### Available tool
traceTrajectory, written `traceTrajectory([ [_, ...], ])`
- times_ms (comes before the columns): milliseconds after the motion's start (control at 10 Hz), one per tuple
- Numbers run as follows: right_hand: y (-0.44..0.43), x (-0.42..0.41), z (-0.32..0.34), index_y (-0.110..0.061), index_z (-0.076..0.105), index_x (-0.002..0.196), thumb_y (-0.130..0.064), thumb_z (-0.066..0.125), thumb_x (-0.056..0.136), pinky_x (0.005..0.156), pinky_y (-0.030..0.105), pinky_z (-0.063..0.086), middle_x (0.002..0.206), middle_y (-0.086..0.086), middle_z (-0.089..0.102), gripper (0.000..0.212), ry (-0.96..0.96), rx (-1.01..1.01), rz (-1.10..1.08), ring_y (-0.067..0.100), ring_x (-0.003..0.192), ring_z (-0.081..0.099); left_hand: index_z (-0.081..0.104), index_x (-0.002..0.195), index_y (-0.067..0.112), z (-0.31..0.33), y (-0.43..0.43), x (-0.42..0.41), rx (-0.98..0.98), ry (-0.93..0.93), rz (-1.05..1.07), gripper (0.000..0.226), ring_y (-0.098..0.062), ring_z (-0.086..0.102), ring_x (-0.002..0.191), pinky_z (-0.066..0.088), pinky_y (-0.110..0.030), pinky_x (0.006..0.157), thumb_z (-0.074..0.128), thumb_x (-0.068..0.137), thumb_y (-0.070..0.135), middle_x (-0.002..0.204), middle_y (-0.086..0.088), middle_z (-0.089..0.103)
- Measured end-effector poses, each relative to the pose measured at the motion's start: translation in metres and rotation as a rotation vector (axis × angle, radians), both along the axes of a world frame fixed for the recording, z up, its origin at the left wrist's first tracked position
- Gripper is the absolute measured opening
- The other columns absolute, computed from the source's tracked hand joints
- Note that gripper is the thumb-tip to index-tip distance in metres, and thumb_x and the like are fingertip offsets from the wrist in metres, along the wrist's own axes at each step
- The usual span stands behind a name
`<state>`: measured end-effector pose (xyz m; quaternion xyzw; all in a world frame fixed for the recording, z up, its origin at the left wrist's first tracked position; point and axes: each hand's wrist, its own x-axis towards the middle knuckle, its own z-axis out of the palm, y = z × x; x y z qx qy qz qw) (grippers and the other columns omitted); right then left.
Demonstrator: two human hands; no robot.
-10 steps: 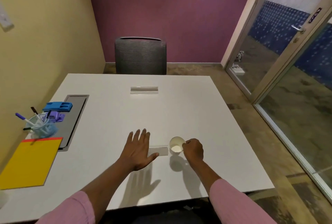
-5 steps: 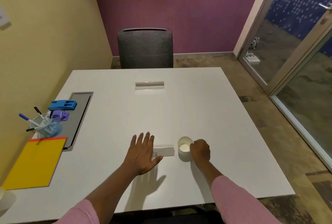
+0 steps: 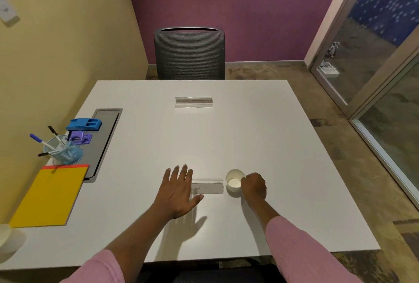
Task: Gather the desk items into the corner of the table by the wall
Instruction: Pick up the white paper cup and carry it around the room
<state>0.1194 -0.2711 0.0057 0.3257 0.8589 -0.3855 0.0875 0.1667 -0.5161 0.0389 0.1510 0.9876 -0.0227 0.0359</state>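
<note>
Two pink sleeves (image 3: 303, 251) reach in from the near edge of the white bench (image 3: 260, 137). The left hand (image 3: 178, 192) lies flat with fingers spread, its thumb and forefinger at the left end of a clear name stand (image 3: 209, 187) that holds a paper strip with faint writing. The right hand (image 3: 255, 186) is curled closed, fingers pinching the right rim of a small white cup (image 3: 233, 183), which stands upright just beside the right end of that stand; the cup's inside looks white, and whether anything is in it cannot be told. At the near left edge a second white cup (image 3: 4, 232) is partly cut off by the frame. Beyond it, along the yellow wall, a yellow pad (image 3: 48, 196) with a red top band lies flat. Just behind the pad stands a blue mesh pen holder (image 3: 65, 152) with four pens (image 3: 37, 138) leaning out of it. Next to it a small purple stapler-like item (image 3: 79, 138) and a blue one (image 3: 84, 124) rest on the edge of a grey cable hatch (image 3: 105, 140) set into the bench. Farther out, near the middle of the far side, a second clear name stand (image 3: 193, 102) sits alone, well apart from everything else. Behind the bench one dark mesh chair (image 3: 190, 53) faces in, against a purple wall.
</note>
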Motion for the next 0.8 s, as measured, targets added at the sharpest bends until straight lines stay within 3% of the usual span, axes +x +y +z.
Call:
traceTrajectory([
  [300, 0.003, -0.002, -0.001, -0.008, 0.065, 0.091, -0.030, 0.059, 0.083, 0.075, 0.034, 0.052, 0.095, 0.011, 0.070, 0.024, -0.027, 0.076, 0.039, 0.033, 0.086, 0.064, 0.047, 0.133, 0.004, 0.002, -0.009, 0.003, -0.003, 0.003, 0.023, 0.083, -0.040, 0.047, 0.125, 0.036, -0.057, 0.104, 0.028, 0.086, 0.069, 0.138, -0.019, 0.050],
  [400, -0.002, 0.000, 0.003, -0.009, 0.065, 0.098, -0.039, 0.057, 0.085, 0.082, 0.037, 0.048, 0.099, 0.012, 0.069, 0.034, 0.023, 0.261, 0.068, 0.034, 0.096, 0.061, 0.047, 0.132, 0.004, 0.003, -0.017, 0.005, -0.004, 0.001, 0.042, 0.082, -0.040, 0.047, 0.124, 0.036, -0.057, 0.103, 0.027, 0.087, 0.069, 0.137, -0.020, 0.050],
  [600, -0.049, 0.006, 0.015, -0.006, 0.063, 0.109, -0.035, 0.074, 0.070, 0.083, 0.044, 0.043, 0.111, 0.015, 0.058, 0.049, 0.341, 0.466, 0.256, 0.036, 0.107, 0.050, 0.043, 0.137, 0.003, 0.009, -0.047, 0.017, -0.016, -0.023, 0.121, 0.085, -0.040, 0.044, 0.128, 0.033, -0.057, 0.106, 0.024, 0.087, 0.070, 0.141, -0.020, 0.047],
  [800, -0.133, 0.019, 0.038, -0.010, 0.056, 0.121, -0.042, 0.069, 0.073, 0.088, 0.045, 0.041, 0.122, 0.013, 0.052, 0.059, 0.428, 0.461, 0.503, 0.034, 0.114, 0.046, 0.040, 0.140, 0.005, 0.023, -0.107, 0.032, -0.020, -0.021, 0.246, 0.086, -0.041, 0.041, 0.131, 0.029, -0.058, 0.108, 0.023, 0.087, 0.070, 0.143, -0.020, 0.044],
])
